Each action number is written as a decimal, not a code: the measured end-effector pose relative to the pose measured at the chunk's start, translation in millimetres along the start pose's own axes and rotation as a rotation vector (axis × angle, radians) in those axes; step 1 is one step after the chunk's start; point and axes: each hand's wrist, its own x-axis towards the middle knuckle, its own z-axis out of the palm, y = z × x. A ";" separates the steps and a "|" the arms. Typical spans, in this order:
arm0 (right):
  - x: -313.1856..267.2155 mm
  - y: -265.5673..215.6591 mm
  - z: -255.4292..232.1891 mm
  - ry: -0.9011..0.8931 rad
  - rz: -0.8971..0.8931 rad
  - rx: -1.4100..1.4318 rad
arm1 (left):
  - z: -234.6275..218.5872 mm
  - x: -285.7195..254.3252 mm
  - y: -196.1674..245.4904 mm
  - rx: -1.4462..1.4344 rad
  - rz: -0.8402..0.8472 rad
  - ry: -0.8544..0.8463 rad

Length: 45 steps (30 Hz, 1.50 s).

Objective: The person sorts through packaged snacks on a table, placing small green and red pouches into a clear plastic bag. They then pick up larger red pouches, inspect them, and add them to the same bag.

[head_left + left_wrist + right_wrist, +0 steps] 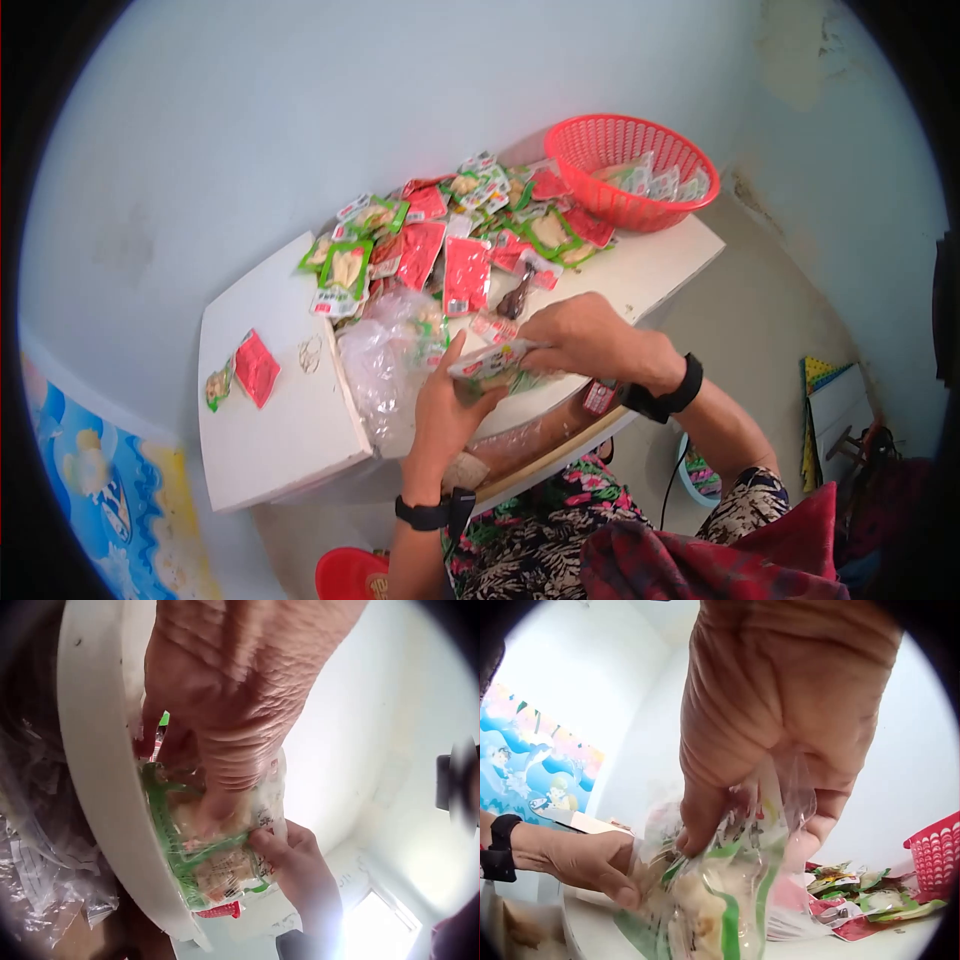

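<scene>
Gripping the green-striped clear food packet (pixel 490 363) near the surface's (pixel 655 262) six-o'clock edge, long axis roughly eight to two o'clock, with left hand (pixel 442 415) fingers curled round the eight-o'clock end and right hand (pixel 588 340) fingers pinched closed at two, both touching.

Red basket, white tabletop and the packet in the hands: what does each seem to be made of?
Basket: moulded plastic, slightly glossy, judging by its regular openwork.
Tabletop: smooth and white, perhaps laminate or painted board; the look leaves that open.
Packet: clear, shiny plastic film, printed green, with creases that catch light.
</scene>
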 end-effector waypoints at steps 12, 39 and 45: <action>-13.3 30.1 -12.3 0.178 0.258 0.346 | 6.1 -10.2 -15.7 0.080 0.021 0.051; 74.8 352.5 -70.0 1.022 0.841 0.700 | -0.6 -7.6 -13.0 0.222 0.269 0.017; 73.2 328.1 -53.9 0.575 1.001 -0.114 | -2.1 -7.2 -12.3 0.226 0.290 0.026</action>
